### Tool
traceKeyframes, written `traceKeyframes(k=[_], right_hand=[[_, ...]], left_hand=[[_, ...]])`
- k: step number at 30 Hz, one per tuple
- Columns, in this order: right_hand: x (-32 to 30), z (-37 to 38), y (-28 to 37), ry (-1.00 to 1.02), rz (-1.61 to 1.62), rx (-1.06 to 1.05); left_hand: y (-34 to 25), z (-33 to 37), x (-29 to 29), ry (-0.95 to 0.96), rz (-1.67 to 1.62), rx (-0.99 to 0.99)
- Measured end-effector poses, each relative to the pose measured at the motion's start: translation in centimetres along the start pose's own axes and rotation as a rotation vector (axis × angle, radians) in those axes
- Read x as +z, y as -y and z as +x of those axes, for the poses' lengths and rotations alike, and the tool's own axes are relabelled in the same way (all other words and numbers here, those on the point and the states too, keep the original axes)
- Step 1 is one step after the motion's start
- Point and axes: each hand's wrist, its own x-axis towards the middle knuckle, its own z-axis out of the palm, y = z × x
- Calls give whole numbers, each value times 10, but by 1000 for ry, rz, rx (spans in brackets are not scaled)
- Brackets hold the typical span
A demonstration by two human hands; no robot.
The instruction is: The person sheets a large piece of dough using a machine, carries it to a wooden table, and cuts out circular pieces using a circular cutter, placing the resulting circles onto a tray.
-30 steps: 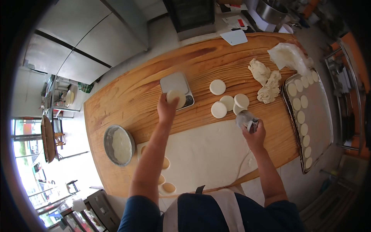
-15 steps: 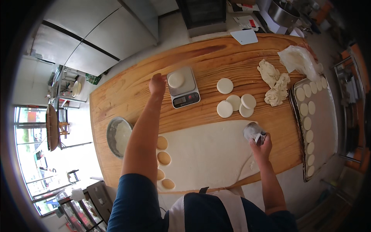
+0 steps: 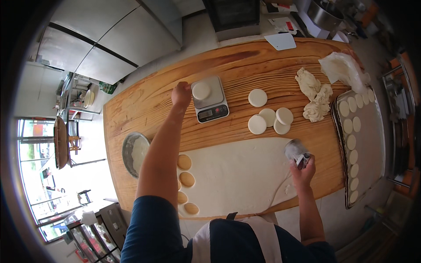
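Note:
My left hand (image 3: 181, 94) is beside the left edge of a small kitchen scale (image 3: 213, 113), its fingers curled in with nothing seen in them. On the scale's plate lies a round dough disc (image 3: 201, 90). My right hand (image 3: 303, 173) grips a round metal dough cutter (image 3: 296, 150) by its handle, at the right end of a rolled-out dough sheet (image 3: 232, 175). Several round holes have been cut along the sheet's left edge, where bare wood shows. Right of the scale, several cut dough discs (image 3: 257, 124) lie on the table, some overlapping.
At the left stands a metal bowl (image 3: 127, 153) with flour-like powder. Lumps of scrap dough (image 3: 316, 101) and a clear plastic bag (image 3: 342, 69) lie at the back right. A baking tray (image 3: 370, 144) with rows of discs stands at the right edge; a white scraper (image 3: 280, 41) lies at the far edge.
My right hand has shifted slightly right with the cutter. My left hand stays beside the scale, its fingers a little differently turned. The whole view has moved a touch.

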Motion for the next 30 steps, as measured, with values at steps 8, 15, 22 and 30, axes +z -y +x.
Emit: traceKeyframes(k=[8, 15, 22, 30], right_hand=[[-4, -1, -13, -10, -14, 35], [-6, -10, -19, -15, -12, 2], [-5, -19, -16, -21, 18, 103], [12, -25, -3, 22, 24, 45]], left_hand=[[-32, -12, 12, 162, 198, 110], [-40, -10, 19, 225, 287, 122], [-64, -4, 6, 476, 327, -43], [-25, -23, 102, 449, -251, 272]])
